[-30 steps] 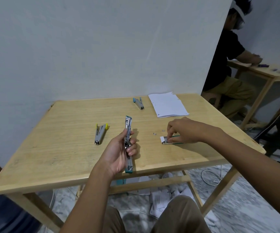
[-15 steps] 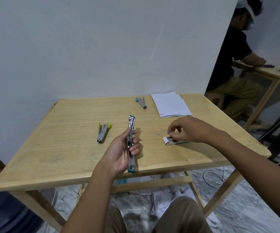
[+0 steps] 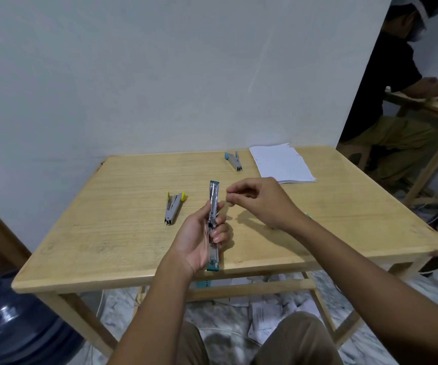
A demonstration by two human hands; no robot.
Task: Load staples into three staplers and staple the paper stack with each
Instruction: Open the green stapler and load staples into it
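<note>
My left hand (image 3: 202, 238) grips a teal-ended stapler (image 3: 213, 206) that is swung fully open, its metal channel facing up over the table's front part. My right hand (image 3: 260, 204) hovers just right of the stapler's far end, fingertips pinched together on what looks like a small strip of staples, too small to make out. A yellow-tipped stapler (image 3: 173, 206) lies to the left. A blue-tipped stapler (image 3: 233, 161) lies near the back beside the white paper stack (image 3: 282, 163). The staple box is mostly hidden under my right wrist.
The wooden table (image 3: 107, 233) stands against a white wall. A blue water jug (image 3: 15, 325) sits on the floor at the left. Loose papers (image 3: 265, 314) lie under the table. Another person (image 3: 397, 88) sits at a second table on the right.
My right hand has lifted off the staple box and moved left and up toward the open stapler's far end, fingers pinched. My left hand still holds the stapler in the same pose.
</note>
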